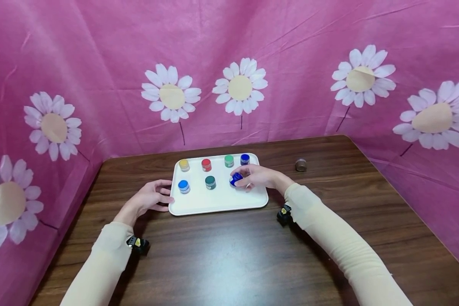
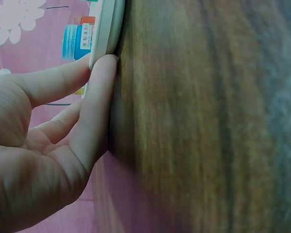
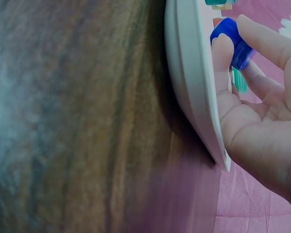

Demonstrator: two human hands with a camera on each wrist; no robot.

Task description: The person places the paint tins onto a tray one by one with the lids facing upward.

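Observation:
A white tray [image 1: 219, 204] lies on the table. My left hand [image 1: 151, 196] pinches its left rim; in the left wrist view the thumb is on the rim and a finger lies at its underside. Over the tray's right part my right hand [image 1: 259, 176] holds a dark blue paint jar [image 3: 240, 54] between thumb and fingers, tilted in the right wrist view. Behind that hand stands another dark blue jar [image 1: 245, 159]. Yellow [image 1: 184, 165], red [image 1: 206, 165] and green [image 1: 229, 160] jars share the back row. Light blue [image 1: 184, 186] and dark green [image 1: 210, 182] jars stand in front.
A small brown jar [image 1: 301, 165] sits on the wooden table [image 1: 214, 255], right of the tray. Pink cloth [image 1: 290, 51] printed with white flowers hangs behind the table and along its sides.

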